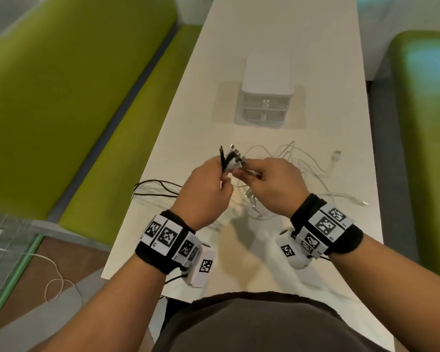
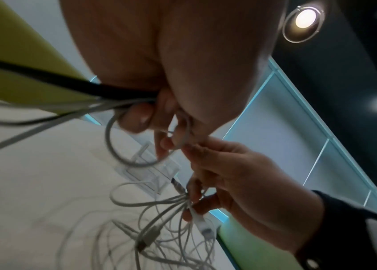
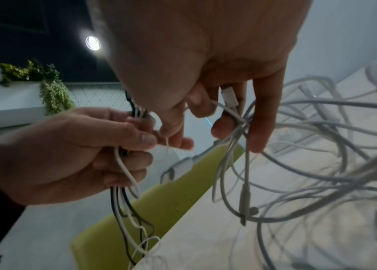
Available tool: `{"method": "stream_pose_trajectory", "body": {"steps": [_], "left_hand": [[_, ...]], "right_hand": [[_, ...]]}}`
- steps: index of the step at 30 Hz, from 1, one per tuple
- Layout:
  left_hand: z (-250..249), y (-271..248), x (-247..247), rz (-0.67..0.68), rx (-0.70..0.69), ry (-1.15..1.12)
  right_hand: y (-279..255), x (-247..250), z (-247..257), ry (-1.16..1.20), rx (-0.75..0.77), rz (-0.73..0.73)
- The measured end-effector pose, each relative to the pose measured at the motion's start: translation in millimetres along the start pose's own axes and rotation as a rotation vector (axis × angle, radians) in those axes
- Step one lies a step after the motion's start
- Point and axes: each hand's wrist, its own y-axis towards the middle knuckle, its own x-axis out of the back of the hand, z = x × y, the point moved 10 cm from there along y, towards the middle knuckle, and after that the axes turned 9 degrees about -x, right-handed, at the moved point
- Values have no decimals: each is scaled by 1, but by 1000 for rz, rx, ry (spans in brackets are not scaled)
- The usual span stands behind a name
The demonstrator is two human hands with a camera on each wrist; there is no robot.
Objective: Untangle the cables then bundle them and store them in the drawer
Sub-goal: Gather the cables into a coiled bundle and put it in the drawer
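I've got a long pale table (image 1: 277,29) running away from me. Sitting on it further back is a small white drawer unit (image 1: 266,90), two drawers stacked, fronts facing me. Nearer, white cables (image 1: 313,168) sprawl in loose loops over the surface, one plug (image 1: 337,154) lying off to the right. Black cables (image 1: 155,189) trail over the table's left edge
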Motion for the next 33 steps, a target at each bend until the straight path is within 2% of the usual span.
{"method": "stream_pose_trajectory", "body": {"steps": [4, 6, 10, 13, 15, 17, 19, 22, 24, 27, 29, 30, 33], "left_hand": [[14, 0, -9, 147, 53, -128], [20, 1, -4, 159, 45, -147], [33, 2, 20, -57, 113, -262], [46, -3, 29, -162, 168, -339], [58, -5, 39, -200, 184, -276], [67, -6, 45, -174, 170, -156], [67, -7, 48, -124, 141, -43], [72, -10, 61, -202, 190, -18], [78, -11, 63, -220, 218, -8], [85, -7, 58, -124, 232, 189], [75, -6, 52, -64, 179, 299], [64, -4, 47, -40, 116, 289], [23, -1, 9, 116, -110, 154]], "right_hand": [[-3, 11, -2, 43, 7, -50], [0, 10, -14, 100, -29, 5], [-2, -21, -15, -138, 64, 236], [-5, -29, -4, -68, 109, 374], [-4, -20, -4, 39, 73, 359], [0, -13, -8, 144, 27, 291], [3, -13, -13, 102, -1, 266], [6, -21, -15, -28, 15, 315], [5, -20, -13, 49, 38, 325], [6, -11, -14, 261, 23, 243], [7, -6, -17, 292, -2, 167], [8, -8, -17, 221, 2, 157], [0, -33, -10, -214, 98, 314]]}}
